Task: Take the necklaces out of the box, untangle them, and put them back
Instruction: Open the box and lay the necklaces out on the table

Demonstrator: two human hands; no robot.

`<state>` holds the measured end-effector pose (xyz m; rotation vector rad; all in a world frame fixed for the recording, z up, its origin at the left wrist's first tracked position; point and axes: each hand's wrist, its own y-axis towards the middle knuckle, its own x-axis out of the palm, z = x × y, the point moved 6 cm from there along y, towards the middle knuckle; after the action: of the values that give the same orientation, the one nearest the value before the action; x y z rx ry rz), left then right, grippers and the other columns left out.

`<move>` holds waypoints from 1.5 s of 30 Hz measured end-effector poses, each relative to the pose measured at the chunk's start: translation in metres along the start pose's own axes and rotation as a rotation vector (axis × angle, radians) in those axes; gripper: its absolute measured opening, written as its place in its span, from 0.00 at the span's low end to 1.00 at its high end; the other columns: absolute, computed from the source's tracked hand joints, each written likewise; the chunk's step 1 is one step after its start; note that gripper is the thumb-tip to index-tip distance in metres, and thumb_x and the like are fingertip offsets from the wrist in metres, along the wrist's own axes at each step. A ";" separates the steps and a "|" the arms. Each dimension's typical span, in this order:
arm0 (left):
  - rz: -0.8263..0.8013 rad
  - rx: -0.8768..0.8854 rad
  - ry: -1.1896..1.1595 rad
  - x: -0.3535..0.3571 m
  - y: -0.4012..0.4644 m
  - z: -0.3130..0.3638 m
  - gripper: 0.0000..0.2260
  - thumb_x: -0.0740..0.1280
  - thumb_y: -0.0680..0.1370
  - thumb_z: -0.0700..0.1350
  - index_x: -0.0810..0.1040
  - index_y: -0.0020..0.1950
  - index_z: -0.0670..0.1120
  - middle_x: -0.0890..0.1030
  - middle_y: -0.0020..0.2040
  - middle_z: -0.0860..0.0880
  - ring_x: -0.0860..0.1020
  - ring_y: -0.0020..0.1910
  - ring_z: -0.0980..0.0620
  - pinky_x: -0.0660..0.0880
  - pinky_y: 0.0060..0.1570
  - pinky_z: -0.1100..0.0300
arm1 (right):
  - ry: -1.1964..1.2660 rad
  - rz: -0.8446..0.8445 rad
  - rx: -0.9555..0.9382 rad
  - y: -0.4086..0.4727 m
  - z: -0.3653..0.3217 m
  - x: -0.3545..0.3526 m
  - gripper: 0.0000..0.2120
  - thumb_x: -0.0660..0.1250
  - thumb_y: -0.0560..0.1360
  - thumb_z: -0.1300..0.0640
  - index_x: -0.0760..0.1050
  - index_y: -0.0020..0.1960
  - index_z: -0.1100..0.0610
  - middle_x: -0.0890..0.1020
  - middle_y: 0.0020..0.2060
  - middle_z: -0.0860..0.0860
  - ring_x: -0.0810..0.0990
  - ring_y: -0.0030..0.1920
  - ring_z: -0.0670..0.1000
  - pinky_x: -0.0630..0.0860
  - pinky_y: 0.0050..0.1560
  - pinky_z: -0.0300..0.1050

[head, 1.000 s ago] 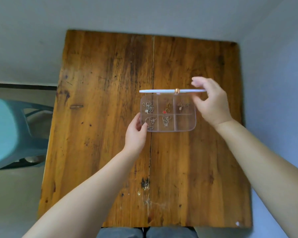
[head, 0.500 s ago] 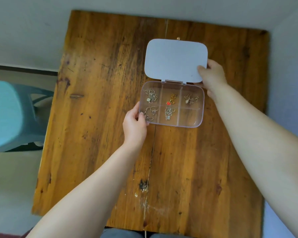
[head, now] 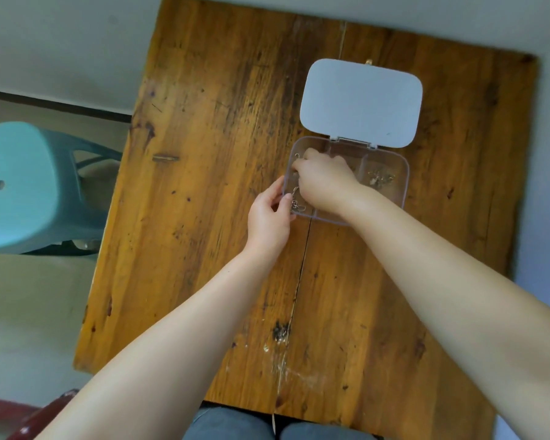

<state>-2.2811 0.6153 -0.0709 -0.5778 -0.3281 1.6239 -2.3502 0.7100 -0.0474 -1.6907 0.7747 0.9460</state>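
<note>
A clear compartment box (head: 405,185) lies on the wooden table (head: 204,185), its white lid (head: 361,103) flipped open flat behind it. My left hand (head: 269,217) grips the box's near left corner. Over the left compartments, my right hand (head: 324,182) reaches in with fingertips pinched on a thin necklace (head: 296,198), whose chain trails into the near left compartment. Another tangled necklace (head: 380,178) sits in the far right compartment. The middle compartments are hidden under my right hand.
A teal plastic stool (head: 19,185) stands on the floor left of the table. A dark red object (head: 29,414) shows at the lower left corner. My knees (head: 235,427) are at the table's near edge. A wall runs behind the table.
The lid went from upright to lying flat open. My right hand left the lid and moved into the box's left compartments, pinching a necklace. My left hand stayed on the corner.
</note>
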 end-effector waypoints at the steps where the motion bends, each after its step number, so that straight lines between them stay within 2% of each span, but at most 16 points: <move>1: -0.002 -0.002 -0.006 0.000 0.000 0.000 0.18 0.60 0.81 0.39 0.68 0.71 0.47 0.72 0.68 0.49 0.74 0.56 0.59 0.80 0.53 0.58 | -0.016 -0.011 0.001 0.000 -0.002 0.000 0.16 0.55 0.79 0.59 0.70 0.65 0.58 0.72 0.62 0.59 0.72 0.61 0.61 0.67 0.59 0.55; 6: 0.002 -0.005 -0.020 0.000 0.000 -0.003 0.18 0.60 0.81 0.40 0.68 0.71 0.47 0.71 0.69 0.48 0.75 0.53 0.60 0.80 0.52 0.58 | -0.007 -0.041 0.066 0.004 -0.003 0.002 0.18 0.59 0.79 0.56 0.67 0.67 0.60 0.71 0.64 0.60 0.71 0.64 0.61 0.67 0.61 0.55; 11: -0.008 -0.013 0.000 0.001 -0.001 0.001 0.18 0.59 0.81 0.40 0.67 0.72 0.49 0.70 0.70 0.48 0.74 0.59 0.55 0.79 0.55 0.56 | 0.038 -0.094 0.127 0.010 0.001 0.008 0.20 0.62 0.78 0.59 0.65 0.69 0.60 0.70 0.64 0.59 0.70 0.65 0.61 0.70 0.59 0.57; 17: -0.007 -0.016 0.001 0.001 -0.001 0.001 0.18 0.59 0.81 0.41 0.67 0.72 0.50 0.71 0.69 0.48 0.74 0.59 0.54 0.78 0.56 0.57 | 0.143 0.017 0.035 -0.003 0.005 -0.004 0.14 0.59 0.77 0.65 0.73 0.62 0.60 0.75 0.59 0.60 0.75 0.58 0.61 0.74 0.57 0.57; 20: -0.027 -0.039 0.016 0.001 0.000 0.000 0.19 0.59 0.81 0.41 0.66 0.72 0.49 0.74 0.65 0.50 0.75 0.59 0.54 0.77 0.59 0.53 | 0.246 0.125 0.009 -0.012 0.007 -0.011 0.13 0.59 0.76 0.67 0.77 0.58 0.61 0.76 0.56 0.60 0.76 0.55 0.61 0.76 0.55 0.56; 22: -0.031 -0.008 0.156 -0.002 0.001 0.005 0.22 0.60 0.81 0.41 0.61 0.75 0.50 0.74 0.65 0.51 0.72 0.64 0.51 0.71 0.65 0.53 | 0.349 0.202 -0.007 -0.018 0.006 -0.021 0.12 0.60 0.77 0.67 0.78 0.57 0.61 0.78 0.55 0.59 0.77 0.54 0.59 0.75 0.54 0.50; 24: -0.066 0.156 0.320 -0.003 -0.003 0.026 0.28 0.62 0.79 0.41 0.55 0.76 0.52 0.67 0.73 0.49 0.64 0.72 0.51 0.63 0.68 0.57 | 0.493 0.243 -0.030 -0.029 0.000 -0.039 0.11 0.61 0.78 0.64 0.79 0.57 0.59 0.80 0.53 0.55 0.78 0.52 0.53 0.74 0.50 0.41; 26: -0.174 0.342 0.346 -0.002 -0.011 0.055 0.27 0.64 0.78 0.42 0.59 0.75 0.53 0.64 0.75 0.50 0.61 0.74 0.54 0.60 0.71 0.56 | 0.650 0.266 -0.044 -0.045 -0.006 -0.061 0.10 0.63 0.78 0.60 0.79 0.57 0.56 0.81 0.48 0.50 0.79 0.48 0.47 0.75 0.44 0.33; 28: -0.312 0.349 0.257 -0.007 -0.017 0.076 0.16 0.64 0.79 0.48 0.73 0.66 0.50 0.74 0.68 0.48 0.69 0.69 0.52 0.67 0.70 0.48 | 0.784 0.299 -0.045 -0.063 -0.006 -0.083 0.07 0.66 0.77 0.58 0.80 0.53 0.55 0.81 0.42 0.49 0.80 0.42 0.45 0.76 0.39 0.32; 30: -0.432 0.257 0.162 -0.017 -0.022 0.088 0.16 0.62 0.79 0.53 0.82 0.53 0.42 0.83 0.56 0.46 0.78 0.60 0.50 0.70 0.65 0.45 | 0.888 0.319 -0.035 -0.078 -0.003 -0.097 0.05 0.67 0.76 0.58 0.80 0.50 0.56 0.83 0.38 0.49 0.81 0.38 0.44 0.76 0.36 0.32; 32: -0.487 0.220 0.127 -0.031 -0.022 0.095 0.17 0.61 0.80 0.52 0.82 0.41 0.42 0.85 0.46 0.46 0.80 0.53 0.50 0.70 0.65 0.47 | 0.948 0.298 -0.006 -0.086 0.002 -0.099 0.03 0.66 0.77 0.58 0.78 0.49 0.56 0.83 0.39 0.51 0.82 0.37 0.45 0.76 0.35 0.33; 34: -0.523 0.192 0.051 -0.047 -0.018 0.098 0.19 0.60 0.80 0.52 0.76 0.31 0.48 0.83 0.37 0.47 0.79 0.46 0.49 0.71 0.64 0.47 | 1.036 0.242 0.050 -0.092 0.003 -0.090 0.02 0.65 0.78 0.60 0.76 0.48 0.57 0.83 0.40 0.52 0.83 0.38 0.46 0.78 0.37 0.37; 36: -0.538 0.146 -0.015 -0.064 -0.010 0.095 0.19 0.59 0.81 0.50 0.71 0.30 0.48 0.77 0.30 0.49 0.77 0.38 0.49 0.74 0.61 0.46 | 1.124 0.169 0.113 -0.095 -0.001 -0.074 0.01 0.65 0.77 0.61 0.75 0.49 0.58 0.84 0.40 0.53 0.83 0.38 0.47 0.79 0.37 0.38; 38: -0.539 0.113 -0.003 -0.082 0.001 0.091 0.19 0.59 0.82 0.49 0.69 0.31 0.46 0.70 0.28 0.49 0.71 0.30 0.53 0.77 0.56 0.50 | 1.183 0.098 0.160 -0.099 -0.013 -0.054 0.03 0.65 0.77 0.63 0.75 0.51 0.60 0.84 0.39 0.53 0.84 0.36 0.46 0.80 0.36 0.38; 40: -0.557 0.076 0.039 -0.098 0.011 0.088 0.19 0.59 0.82 0.49 0.68 0.31 0.46 0.67 0.29 0.49 0.67 0.29 0.53 0.76 0.50 0.54 | 1.262 0.057 0.215 -0.105 -0.031 -0.031 0.03 0.65 0.77 0.65 0.76 0.49 0.59 0.85 0.40 0.55 0.84 0.35 0.45 0.78 0.34 0.37; 45: -0.636 0.058 0.348 -0.136 0.033 0.079 0.19 0.61 0.80 0.54 0.70 0.31 0.48 0.70 0.29 0.51 0.68 0.32 0.54 0.68 0.43 0.58 | 1.481 -0.012 0.455 -0.128 -0.095 0.038 0.03 0.64 0.78 0.65 0.75 0.46 0.62 0.85 0.41 0.57 0.84 0.35 0.47 0.79 0.32 0.36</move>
<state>-2.3446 0.4865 0.0013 -0.6207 -0.1774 0.8997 -2.2019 0.6537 -0.0048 -1.7614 1.7127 -0.6849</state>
